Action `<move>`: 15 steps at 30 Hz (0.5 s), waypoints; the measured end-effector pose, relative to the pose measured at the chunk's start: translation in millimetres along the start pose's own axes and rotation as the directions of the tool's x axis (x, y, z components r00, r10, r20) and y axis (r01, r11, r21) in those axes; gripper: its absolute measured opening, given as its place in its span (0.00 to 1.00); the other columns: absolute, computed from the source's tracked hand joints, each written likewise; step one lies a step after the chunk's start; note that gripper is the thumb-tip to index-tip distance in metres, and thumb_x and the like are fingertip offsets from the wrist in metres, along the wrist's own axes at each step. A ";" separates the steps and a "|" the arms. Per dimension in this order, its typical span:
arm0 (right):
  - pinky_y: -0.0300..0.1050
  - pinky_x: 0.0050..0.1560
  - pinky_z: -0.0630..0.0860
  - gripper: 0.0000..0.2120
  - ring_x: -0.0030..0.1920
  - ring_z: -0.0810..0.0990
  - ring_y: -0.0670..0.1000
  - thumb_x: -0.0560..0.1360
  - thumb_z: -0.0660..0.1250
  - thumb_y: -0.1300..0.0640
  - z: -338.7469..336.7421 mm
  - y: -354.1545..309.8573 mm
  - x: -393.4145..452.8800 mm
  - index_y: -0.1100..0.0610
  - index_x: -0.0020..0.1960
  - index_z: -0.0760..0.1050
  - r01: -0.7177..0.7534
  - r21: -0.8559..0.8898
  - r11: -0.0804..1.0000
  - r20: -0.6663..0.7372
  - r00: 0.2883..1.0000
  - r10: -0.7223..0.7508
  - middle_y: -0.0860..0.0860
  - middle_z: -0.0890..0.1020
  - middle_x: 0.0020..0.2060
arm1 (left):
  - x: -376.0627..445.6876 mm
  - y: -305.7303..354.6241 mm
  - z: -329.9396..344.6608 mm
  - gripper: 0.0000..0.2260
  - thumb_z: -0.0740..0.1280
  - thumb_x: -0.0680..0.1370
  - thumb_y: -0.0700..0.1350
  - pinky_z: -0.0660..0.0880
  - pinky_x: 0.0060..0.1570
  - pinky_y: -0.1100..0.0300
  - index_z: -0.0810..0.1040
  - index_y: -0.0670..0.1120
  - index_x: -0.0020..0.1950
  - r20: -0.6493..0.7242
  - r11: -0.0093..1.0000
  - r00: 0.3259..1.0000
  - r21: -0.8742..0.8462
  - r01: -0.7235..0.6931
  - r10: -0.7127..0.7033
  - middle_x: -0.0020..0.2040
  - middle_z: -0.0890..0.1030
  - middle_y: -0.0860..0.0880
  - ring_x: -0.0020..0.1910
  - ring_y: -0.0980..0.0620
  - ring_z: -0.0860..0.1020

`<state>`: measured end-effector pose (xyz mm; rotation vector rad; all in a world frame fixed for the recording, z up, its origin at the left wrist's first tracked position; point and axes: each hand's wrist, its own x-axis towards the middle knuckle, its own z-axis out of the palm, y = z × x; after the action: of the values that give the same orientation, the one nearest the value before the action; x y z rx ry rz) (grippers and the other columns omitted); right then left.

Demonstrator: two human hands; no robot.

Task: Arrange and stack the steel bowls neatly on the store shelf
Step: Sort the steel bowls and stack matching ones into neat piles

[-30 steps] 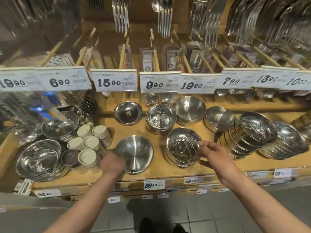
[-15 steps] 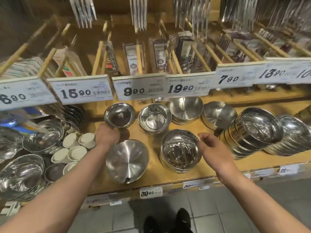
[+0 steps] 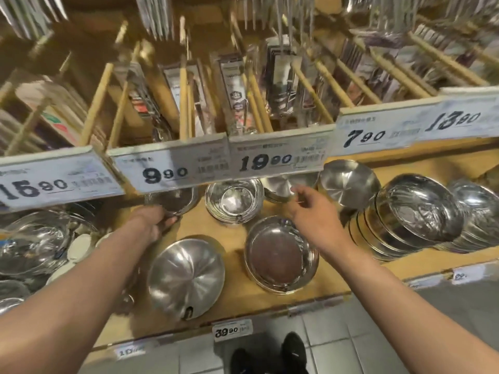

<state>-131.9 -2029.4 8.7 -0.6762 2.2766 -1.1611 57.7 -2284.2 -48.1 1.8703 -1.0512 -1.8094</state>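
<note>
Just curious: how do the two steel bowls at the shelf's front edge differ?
The upside-down steel bowl lies dome up, showing its smooth underside; the upright stack of steel bowls shows a hollow inside. The first looks single; the second is several nested rims. Neither hand touches them. Both are shiny steel on the wooden shelf.

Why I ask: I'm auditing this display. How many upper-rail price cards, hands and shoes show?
Upper-rail price cards: 5
Hands: 2
Shoes: 2
Total: 9
</note>
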 end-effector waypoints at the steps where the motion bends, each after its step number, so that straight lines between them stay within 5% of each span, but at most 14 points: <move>1: 0.40 0.44 0.75 0.09 0.41 0.79 0.48 0.78 0.65 0.57 3.8 -4.7 4.4 0.56 0.58 0.77 -0.009 -0.012 1.000 0.013 1.000 0.009 0.52 0.83 0.45 | -4.9 2.9 0.4 0.13 0.62 0.83 0.36 0.76 0.21 0.68 0.75 0.42 0.68 0.027 1.000 1.000 -0.020 -0.002 0.003 0.57 0.79 0.42 0.46 0.50 0.79; 4: 0.31 0.35 0.69 0.12 0.38 0.78 0.43 0.78 0.65 0.55 18.0 -11.2 23.6 0.55 0.61 0.76 0.014 -0.113 0.993 0.062 0.998 -0.007 0.50 0.82 0.42 | -27.0 10.0 -0.1 0.10 0.63 0.82 0.35 0.78 0.26 0.68 0.77 0.43 0.62 0.042 0.998 0.999 -0.068 -0.018 0.021 0.58 0.77 0.43 0.54 0.49 0.76; 7: 0.43 0.53 0.75 0.23 0.55 0.81 0.56 0.78 0.66 0.53 35.4 -17.1 44.6 0.60 0.70 0.72 0.001 -0.278 0.961 0.153 0.987 0.043 0.57 0.83 0.53 | -52.6 10.5 -6.3 0.11 0.61 0.82 0.32 0.80 0.32 0.64 0.78 0.39 0.61 0.020 0.994 0.998 -0.095 -0.061 0.064 0.57 0.79 0.42 0.49 0.50 0.79; 11: 0.46 0.46 0.73 0.17 0.47 0.78 0.56 0.78 0.69 0.47 59.2 -18.0 63.6 0.62 0.53 0.75 -0.009 -0.483 0.875 0.160 0.982 0.098 0.56 0.80 0.44 | -90.2 6.9 -23.6 0.14 0.61 0.81 0.30 0.82 0.29 0.60 0.75 0.34 0.66 0.078 0.992 0.995 -0.116 -0.058 0.067 0.55 0.82 0.39 0.45 0.46 0.82; 15: 0.51 0.55 0.80 0.17 0.55 0.82 0.59 0.76 0.71 0.53 72.6 -20.5 71.2 0.65 0.57 0.77 -0.014 -0.577 0.817 0.085 0.993 0.077 0.59 0.83 0.51 | -110.2 -6.9 -47.1 0.17 0.61 0.78 0.26 0.84 0.32 0.57 0.72 0.33 0.67 0.108 0.992 0.992 -0.112 -0.055 0.067 0.58 0.81 0.34 0.55 0.37 0.83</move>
<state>-136.3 -2127.1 -26.0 -0.8680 2.5415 -0.3727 113.7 -2214.5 32.1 1.6732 -1.0139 -1.9142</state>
